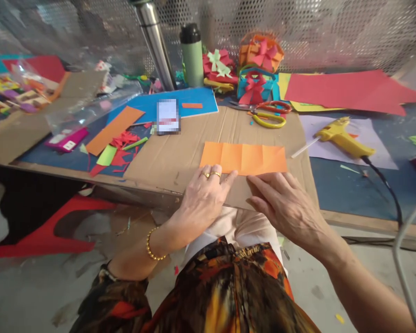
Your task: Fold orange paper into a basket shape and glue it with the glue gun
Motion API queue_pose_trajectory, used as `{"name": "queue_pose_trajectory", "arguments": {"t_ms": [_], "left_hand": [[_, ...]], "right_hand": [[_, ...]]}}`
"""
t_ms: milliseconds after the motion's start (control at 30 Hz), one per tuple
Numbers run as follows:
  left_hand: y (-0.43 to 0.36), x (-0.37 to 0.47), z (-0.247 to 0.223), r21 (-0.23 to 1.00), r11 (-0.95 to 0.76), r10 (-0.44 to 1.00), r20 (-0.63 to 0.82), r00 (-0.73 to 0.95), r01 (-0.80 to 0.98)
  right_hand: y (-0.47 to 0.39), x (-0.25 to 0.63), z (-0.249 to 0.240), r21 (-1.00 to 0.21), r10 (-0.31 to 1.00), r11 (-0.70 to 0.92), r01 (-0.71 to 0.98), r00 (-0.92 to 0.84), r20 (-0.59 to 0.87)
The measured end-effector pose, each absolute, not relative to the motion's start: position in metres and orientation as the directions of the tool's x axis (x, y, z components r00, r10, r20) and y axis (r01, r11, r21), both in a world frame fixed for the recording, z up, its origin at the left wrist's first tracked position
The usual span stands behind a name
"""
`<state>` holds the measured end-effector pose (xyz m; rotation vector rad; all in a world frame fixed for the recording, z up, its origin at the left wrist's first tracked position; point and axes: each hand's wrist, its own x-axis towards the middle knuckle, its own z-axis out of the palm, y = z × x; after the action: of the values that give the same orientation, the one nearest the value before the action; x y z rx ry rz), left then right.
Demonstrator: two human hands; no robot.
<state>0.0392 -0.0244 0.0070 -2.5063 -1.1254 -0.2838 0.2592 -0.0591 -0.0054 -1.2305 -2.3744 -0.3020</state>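
An orange paper strip (pixel 244 157) lies on a brown cardboard sheet (pixel 180 157) in front of me. Upright creases divide the strip into several panels. My left hand (pixel 208 194), wearing two gold rings, rests palm down at the strip's near left edge, its fingertips on the paper. At the near right edge, my right hand (pixel 280 199) lies with fingers stretched out, touching the paper's border. Neither hand is wrapped round anything. Beyond the strip are yellow-handled scissors (pixel 268 120) and orange-handled scissors (pixel 273 107).
A yellow glue gun (pixel 346 138) sits on lilac paper (pixel 384 150) at right, its cord trailing off the table's front. Left are a phone (pixel 168 115), paper scraps (pixel 123 143) and a blue sheet (pixel 197 99). A steel flask (pixel 156 46) and green bottle (pixel 193 60) stand behind.
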Motion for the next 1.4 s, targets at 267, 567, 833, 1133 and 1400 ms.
{"name": "queue_pose_trajectory", "arguments": {"t_ms": [267,567,833,1133,1400], "left_hand": [[-0.021,0.025,-0.001,-0.225,-0.556,0.700,0.392,0.597,0.800],[-0.017,-0.012,-0.004,-0.221,-0.454,0.714,0.489,0.501,0.863],[-0.033,-0.015,0.008,-0.224,-0.324,0.727,0.564,0.393,0.919],[-0.018,0.000,-0.020,-0.058,-0.627,0.625,0.557,0.547,0.777],[-0.040,0.021,-0.003,-0.066,-0.573,0.629,0.605,0.489,0.817]], "right_hand": [[-0.059,0.256,-0.003,0.014,0.727,0.554,0.832,-0.493,0.478],[-0.058,0.257,-0.005,-0.011,0.722,0.565,0.825,-0.489,0.490],[-0.057,0.256,-0.009,-0.004,0.725,0.556,0.831,-0.483,0.491],[-0.056,0.256,-0.011,0.013,0.732,0.544,0.839,-0.482,0.481],[-0.056,0.248,-0.004,-0.023,0.776,0.514,0.857,-0.454,0.437]]}}
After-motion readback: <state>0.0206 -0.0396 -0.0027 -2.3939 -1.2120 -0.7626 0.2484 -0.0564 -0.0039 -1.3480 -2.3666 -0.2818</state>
